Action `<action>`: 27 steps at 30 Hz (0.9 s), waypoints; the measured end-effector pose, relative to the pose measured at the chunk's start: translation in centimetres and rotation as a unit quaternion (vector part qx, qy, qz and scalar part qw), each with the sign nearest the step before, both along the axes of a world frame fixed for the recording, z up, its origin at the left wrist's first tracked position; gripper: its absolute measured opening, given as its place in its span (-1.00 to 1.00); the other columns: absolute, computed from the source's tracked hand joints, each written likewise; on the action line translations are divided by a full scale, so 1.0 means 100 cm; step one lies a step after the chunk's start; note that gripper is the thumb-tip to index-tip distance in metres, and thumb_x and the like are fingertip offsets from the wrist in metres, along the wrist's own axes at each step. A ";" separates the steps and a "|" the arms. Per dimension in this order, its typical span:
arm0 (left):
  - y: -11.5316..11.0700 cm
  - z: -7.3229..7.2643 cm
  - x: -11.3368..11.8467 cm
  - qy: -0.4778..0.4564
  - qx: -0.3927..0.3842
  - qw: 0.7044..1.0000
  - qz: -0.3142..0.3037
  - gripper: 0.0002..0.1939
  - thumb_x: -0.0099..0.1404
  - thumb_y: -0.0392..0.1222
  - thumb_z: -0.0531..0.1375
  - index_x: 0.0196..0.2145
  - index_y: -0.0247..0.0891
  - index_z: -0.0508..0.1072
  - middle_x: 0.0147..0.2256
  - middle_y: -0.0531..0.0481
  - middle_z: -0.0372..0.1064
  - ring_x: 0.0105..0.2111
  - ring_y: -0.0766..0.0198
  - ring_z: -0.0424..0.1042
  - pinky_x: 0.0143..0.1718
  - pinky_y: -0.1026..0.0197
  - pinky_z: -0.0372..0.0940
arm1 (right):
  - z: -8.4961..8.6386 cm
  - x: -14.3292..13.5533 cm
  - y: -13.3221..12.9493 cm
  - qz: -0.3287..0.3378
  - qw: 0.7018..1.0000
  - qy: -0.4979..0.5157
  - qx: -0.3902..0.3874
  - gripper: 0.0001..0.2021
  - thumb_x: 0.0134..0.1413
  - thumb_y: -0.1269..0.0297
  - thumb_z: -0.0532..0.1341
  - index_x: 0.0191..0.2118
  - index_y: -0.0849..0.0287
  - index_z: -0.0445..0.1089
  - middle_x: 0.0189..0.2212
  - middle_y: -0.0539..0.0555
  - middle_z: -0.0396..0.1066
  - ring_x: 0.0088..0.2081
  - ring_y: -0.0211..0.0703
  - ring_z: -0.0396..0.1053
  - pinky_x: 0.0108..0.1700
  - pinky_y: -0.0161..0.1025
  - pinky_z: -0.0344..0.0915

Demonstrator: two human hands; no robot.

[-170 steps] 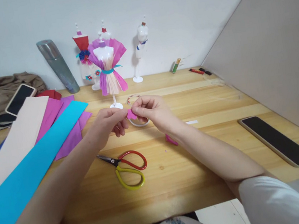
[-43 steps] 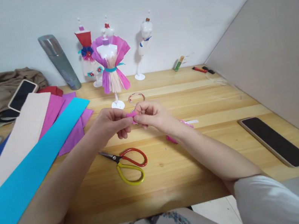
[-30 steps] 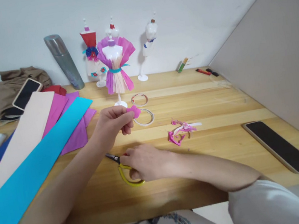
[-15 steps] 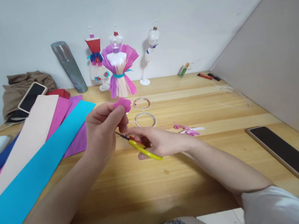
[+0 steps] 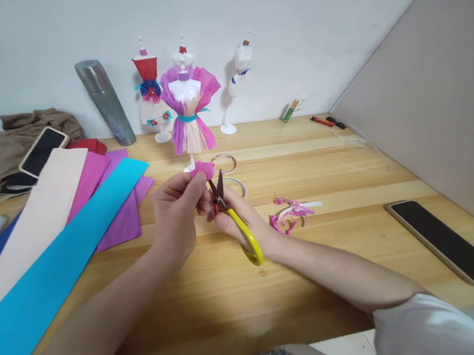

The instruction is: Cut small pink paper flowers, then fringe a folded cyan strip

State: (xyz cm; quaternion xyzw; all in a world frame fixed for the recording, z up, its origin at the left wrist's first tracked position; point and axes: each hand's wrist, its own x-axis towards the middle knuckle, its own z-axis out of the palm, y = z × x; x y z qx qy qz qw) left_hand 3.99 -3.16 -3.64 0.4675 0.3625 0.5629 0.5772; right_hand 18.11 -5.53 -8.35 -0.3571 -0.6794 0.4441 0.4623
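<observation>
My left hand (image 5: 178,208) pinches a small pink paper piece (image 5: 203,170) with a rounded, wavy edge, held above the middle of the table. Close on its right, my right hand (image 5: 244,221) is closed on scissors with yellow handles (image 5: 245,233). The dark blades point up, slightly parted, with their tips just beside the pink piece. Behind the hands stands a small dress form (image 5: 188,110) in a purple and cream paper dress with a blue band. Two tape rings (image 5: 225,163) lie behind my right hand, one partly hidden by it.
Long strips of blue paper (image 5: 63,255), cream and purple paper lie at the left. Pink scraps (image 5: 294,209) are right of my hands. A phone (image 5: 448,242) lies at the right. Behind are a flask (image 5: 109,105), more dress forms (image 5: 151,95) and a green tube (image 5: 290,111).
The scissors have turned upright, and their blades have come up beside the pink piece. My left hand has shifted slightly right. Another pink scrap now shows by the pile at the right.
</observation>
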 end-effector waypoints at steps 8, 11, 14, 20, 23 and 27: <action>0.003 -0.004 0.003 0.021 0.006 0.999 0.048 -0.62 0.14 -0.09 0.39 -0.68 -0.23 0.37 -0.69 0.13 0.28 -0.68 0.46 0.21 -0.61 0.32 0.16 | -0.011 -0.001 0.003 -0.042 0.999 -0.003 -0.012 -0.59 0.22 -0.17 0.23 -0.14 0.11 0.32 -0.33 0.02 0.26 -0.30 -0.12 0.27 -0.23 -0.16 0.30; 0.002 -0.005 0.003 0.015 -0.013 0.999 0.028 -0.61 0.14 -0.09 0.39 -0.69 -0.24 0.36 -0.70 0.12 0.27 -0.68 0.46 0.20 -0.62 0.32 0.12 | -0.010 -0.004 0.003 -0.086 0.993 0.064 -0.041 -0.59 0.15 -0.13 0.32 -0.14 0.10 0.32 -0.35 0.00 0.28 -0.33 -0.15 0.27 -0.24 -0.16 0.30; -0.002 -0.006 0.005 0.025 -0.019 0.999 0.009 -0.64 0.13 -0.09 0.39 -0.67 -0.23 0.38 -0.70 0.12 0.28 -0.68 0.46 0.20 -0.62 0.32 0.10 | -0.003 -0.006 0.003 -0.162 0.975 0.148 -0.042 -0.57 0.06 -0.07 0.41 -0.10 0.07 0.33 -0.27 0.03 0.37 -0.29 -0.13 0.34 -0.17 -0.12 0.36; -0.007 -0.011 0.008 0.068 -0.007 0.997 -0.024 -0.68 0.14 -0.04 0.39 -0.63 -0.22 0.46 -0.69 0.12 0.27 -0.67 0.44 0.19 -0.61 0.30 0.12 | 0.017 -0.001 0.002 -0.178 0.962 0.206 -0.036 -0.64 0.04 0.15 0.46 -0.09 0.00 0.36 -0.33 -0.02 0.36 -0.36 -0.19 0.34 -0.16 -0.11 0.38; -0.009 -0.012 0.009 0.072 -0.012 0.997 -0.037 -0.72 0.14 -0.06 0.38 -0.60 -0.23 0.49 -0.70 0.13 0.27 -0.67 0.44 0.19 -0.61 0.31 0.10 | 0.018 0.002 0.004 -0.177 0.963 0.199 -0.031 -0.66 0.01 0.21 0.45 -0.12 0.01 0.38 -0.34 -0.04 0.37 -0.39 -0.22 0.31 -0.25 -0.15 0.34; -0.012 -0.010 0.010 0.086 -0.008 0.995 -0.050 -0.73 0.15 -0.13 0.35 -0.64 -0.22 0.47 -0.70 0.12 0.26 -0.66 0.44 0.18 -0.60 0.32 0.12 | 0.017 0.006 0.006 -0.179 0.968 0.173 -0.031 -0.69 0.01 0.21 0.42 -0.14 0.02 0.37 -0.43 -0.08 0.31 -0.45 -0.23 0.27 -0.34 -0.18 0.28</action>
